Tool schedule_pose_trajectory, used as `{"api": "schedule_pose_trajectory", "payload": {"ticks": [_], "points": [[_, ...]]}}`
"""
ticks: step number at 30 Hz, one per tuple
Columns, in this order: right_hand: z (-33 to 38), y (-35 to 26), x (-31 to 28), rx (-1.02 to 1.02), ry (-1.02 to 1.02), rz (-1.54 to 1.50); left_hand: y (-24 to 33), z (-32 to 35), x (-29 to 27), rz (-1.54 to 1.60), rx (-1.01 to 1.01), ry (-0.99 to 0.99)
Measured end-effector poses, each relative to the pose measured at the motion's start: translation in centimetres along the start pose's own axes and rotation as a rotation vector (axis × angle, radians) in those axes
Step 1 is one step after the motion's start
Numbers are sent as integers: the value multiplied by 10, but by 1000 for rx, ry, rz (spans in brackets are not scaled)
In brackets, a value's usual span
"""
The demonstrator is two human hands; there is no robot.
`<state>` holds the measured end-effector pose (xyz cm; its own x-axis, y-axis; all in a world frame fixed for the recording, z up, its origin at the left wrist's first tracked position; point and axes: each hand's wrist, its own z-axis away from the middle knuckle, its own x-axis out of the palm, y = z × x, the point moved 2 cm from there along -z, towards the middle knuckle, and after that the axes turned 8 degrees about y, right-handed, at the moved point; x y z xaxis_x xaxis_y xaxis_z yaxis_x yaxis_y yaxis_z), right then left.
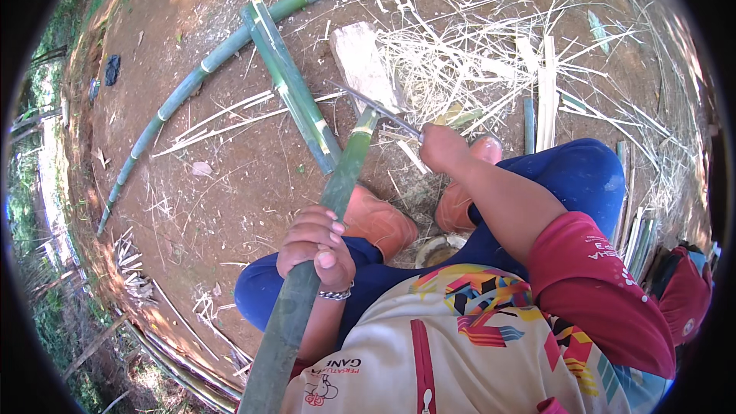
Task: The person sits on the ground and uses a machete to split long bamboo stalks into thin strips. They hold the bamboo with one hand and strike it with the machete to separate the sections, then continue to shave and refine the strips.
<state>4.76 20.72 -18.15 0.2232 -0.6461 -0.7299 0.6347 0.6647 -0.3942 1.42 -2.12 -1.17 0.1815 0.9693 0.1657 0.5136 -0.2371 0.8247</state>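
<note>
A green bamboo piece (285, 314) slants up from the lower edge across my left thigh. My left hand (316, 245) is closed round its middle, with a chain bracelet at the wrist. My right hand (445, 149) grips a long-bladed knife (387, 113); its handle is hidden in the fist. The blade lies across the far end of the bamboo, near a pale joint, and appears to touch it. Just beyond the blade is a pale wooden block (366, 61) on the ground. How deep the edge sits in the bamboo, I cannot tell.
Split green bamboo lengths (290, 84) lie left of the block, crossing a long bamboo pole (180, 96) that curves across the far ground. Pale shavings (475, 69) are heaped at the right. My orange boots (379, 222) flank the work. More strips (640, 241) lie by my right knee.
</note>
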Motion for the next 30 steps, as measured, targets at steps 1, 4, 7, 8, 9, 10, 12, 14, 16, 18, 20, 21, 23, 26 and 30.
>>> {"api": "schedule_pose_trajectory", "payload": {"ticks": [1,4,7,8,9,10,12,14,16,18,20,21,23,26,30], "points": [[-2,4,0,47,-15,13,0,-2,-2,-3,6,-2],[-4,13,2,78,-14,19,-1,-6,-9,15,-55,82],[-11,20,12,66,-5,-45,-2,-8,-18,14,-58,133],[-14,22,17,55,-4,-60,-1,-10,-20,12,-73,167],[-17,23,21,43,-3,-75,0,-12,-21,10,-88,201],[-16,21,21,33,-5,-86,0,-12,-22,8,-106,239],[-13,17,22,-7,42,-82,-1,-12,-20,2,-76,194],[-4,0,11,-35,66,-103,-1,-10,-18,-4,-54,142],[8,-21,-4,-45,74,-152,-1,-7,-12,-2,-42,76],[17,-37,-6,-102,74,-150,1,-5,-6,18,-36,55],[32,-55,-18,-145,44,-122,1,-3,-3,25,-23,42],[36,-59,-21,-175,52,-130,1,-2,-2,25,-14,39],[40,-63,-24,-241,67,-148,2,0,0,12,0,40],[37,-58,-29,-292,48,-129,2,3,5,-7,3,24],[28,-52,-23,-228,35,-105,4,6,7,-40,25,-1]]}}
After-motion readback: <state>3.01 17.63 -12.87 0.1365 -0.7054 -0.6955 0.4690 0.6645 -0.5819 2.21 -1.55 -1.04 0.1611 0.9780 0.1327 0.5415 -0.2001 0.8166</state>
